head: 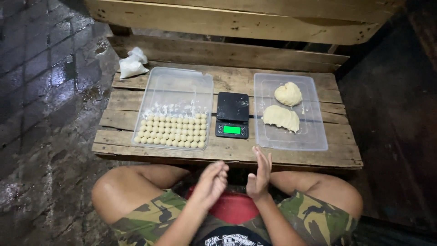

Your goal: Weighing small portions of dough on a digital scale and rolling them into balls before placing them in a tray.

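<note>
The person sat cross-legged on a red stool (pixel 234 207) before a low wooden pallet table (pixel 282 157). The left hand (pixel 211 182) and right hand (pixel 260 175) were raised palm to palm just above the near edge of the table, fingers straight and spread, with a gap between them; whether a small piece of dough lay between the palms could not be told.

On the table, the left clear plastic tray (pixel 175 86) held neat rows of small dough balls (pixel 172 131) along its near side, with floury traces behind them. A black digital scale (pixel 232 115) with a lit green display stood between the trays. The right clear tray (pixel 314 136) held two dough lumps (pixel 283 107). A white knotted bag (pixel 132 65) lay at the far left corner.

Judging by the rows, the step in hand looked like rolling portions into balls. Any next portion would have to come off the lumps and go over the scale.
</note>
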